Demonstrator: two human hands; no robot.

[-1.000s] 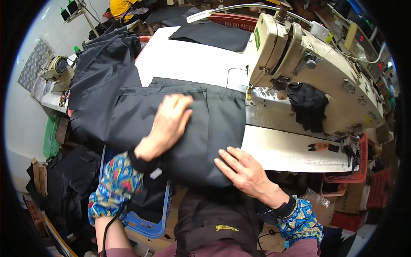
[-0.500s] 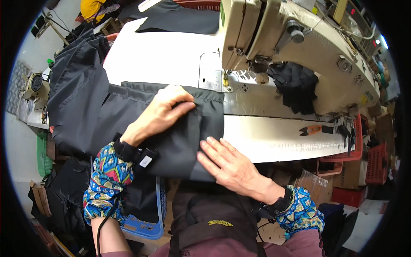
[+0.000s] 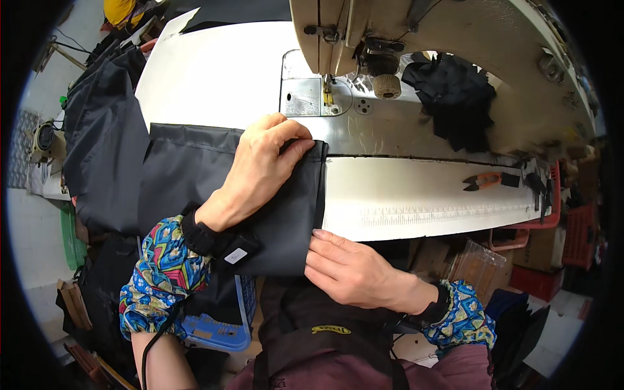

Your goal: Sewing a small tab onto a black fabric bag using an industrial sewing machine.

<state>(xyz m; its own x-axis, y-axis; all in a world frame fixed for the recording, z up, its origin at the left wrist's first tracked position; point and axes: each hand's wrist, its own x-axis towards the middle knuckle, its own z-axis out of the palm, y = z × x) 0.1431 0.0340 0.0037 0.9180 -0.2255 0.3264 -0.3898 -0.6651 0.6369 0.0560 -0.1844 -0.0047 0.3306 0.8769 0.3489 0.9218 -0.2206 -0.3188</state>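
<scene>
A piece of black fabric (image 3: 188, 175) lies over the front of the white sewing table, with a stitched fold along its far edge. My left hand (image 3: 263, 162) is closed on the fabric's far edge, close to its right corner, thumb and fingers pinched together. Lower down, my right hand (image 3: 344, 266) pinches the right edge of the same fabric, its fingertips on a narrow folded strip. Beyond the fabric stands a sewing machine (image 3: 442, 19), its presser foot (image 3: 329, 97) over the metal plate. The fabric lies short of the foot, not under it.
Orange-handled thread snips (image 3: 484, 181) lie on the table (image 3: 403, 175) at right. Black scraps (image 3: 452, 97) are heaped under the machine arm. More black cloth (image 3: 104, 130) hangs over the left side. A blue basket (image 3: 218, 335) sits below the table, and a red basket (image 3: 578, 237) stands far right.
The fabric has been drawn nearer and straightened, its right edge now folded narrowly. My right hand went from lying flat on the cloth to pinching that edge. The view has shifted closer.
</scene>
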